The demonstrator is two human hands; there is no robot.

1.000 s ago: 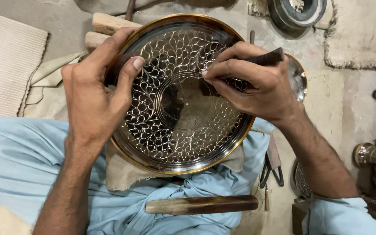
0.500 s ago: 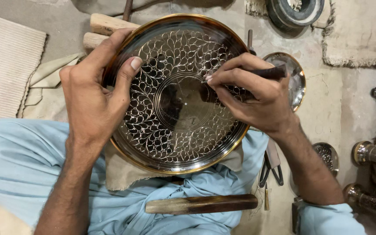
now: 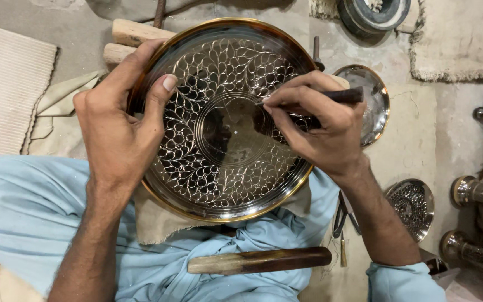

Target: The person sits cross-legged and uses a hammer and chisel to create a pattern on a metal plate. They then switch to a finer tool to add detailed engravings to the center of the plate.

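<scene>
One head-worn camera looks almost straight down from close above the person's lap. It takes in the engraved plate (image 3: 225, 120), both forearms and the surrounding floor (image 3: 420, 145).

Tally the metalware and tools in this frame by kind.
Engraved round plates: 3, the large plate, a plain-looking one, a small one
Metal vase-like pieces: 2
Engraving tool in right hand: 1
Horn-like bar: 1
Total: 7

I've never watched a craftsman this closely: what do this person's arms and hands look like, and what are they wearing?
Both forearms are bare and lightly haired. The left hand and right hand wear no gloves, and no rings or watch show. The nails are short and unpainted. A light blue sleeve cuff, pushed up, shows on the right arm. No sleeve is visible on the left arm.
</scene>
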